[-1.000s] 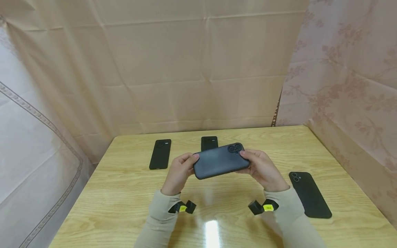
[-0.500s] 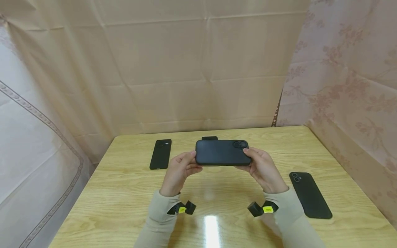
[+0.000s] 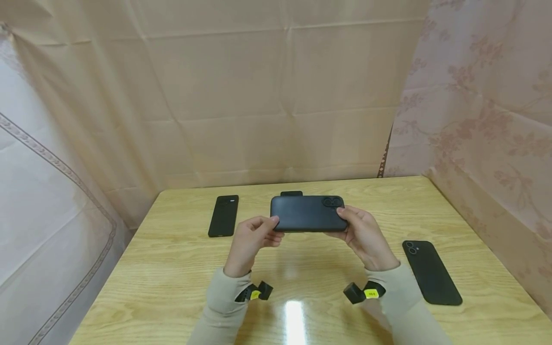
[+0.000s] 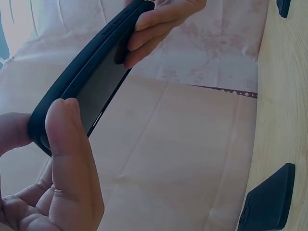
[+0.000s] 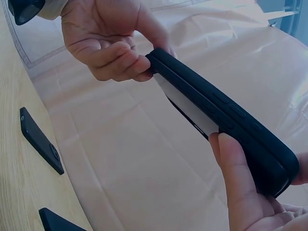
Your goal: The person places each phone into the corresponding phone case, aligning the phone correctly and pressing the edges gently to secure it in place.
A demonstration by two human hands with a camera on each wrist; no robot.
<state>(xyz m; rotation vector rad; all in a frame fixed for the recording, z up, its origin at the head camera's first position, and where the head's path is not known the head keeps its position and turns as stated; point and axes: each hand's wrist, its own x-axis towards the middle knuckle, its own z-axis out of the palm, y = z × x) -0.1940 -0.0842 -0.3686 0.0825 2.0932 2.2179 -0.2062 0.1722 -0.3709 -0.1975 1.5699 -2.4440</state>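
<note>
Above the table, a matte dark phone case [image 3: 302,214] lies sideways between both hands, its camera rings at the right end. Under it a flat glossy phone [image 5: 187,108] shows in the right wrist view, its edge jutting out along the case's side. The left hand [image 3: 247,244] pinches the left end, thumb on the back and fingers below. At the camera end, the right hand [image 3: 367,239] grips with its thumb beside the rings. In the left wrist view the phone case [image 4: 67,86] slants upward, the left fingertips against its underside.
A black phone [image 3: 223,215] lies at the table's back left. Another dark phone [image 3: 291,193] lies behind the held case, mostly hidden. At the right lies a dark phone [image 3: 432,273] with two camera rings. Cloth curtains [image 3: 215,96] surround the wooden table [image 3: 164,278].
The phone case has turned from a slant to level and tipped, now showing less of its back. The left thumb has shifted to the lower left corner. The phones on the table stay put.
</note>
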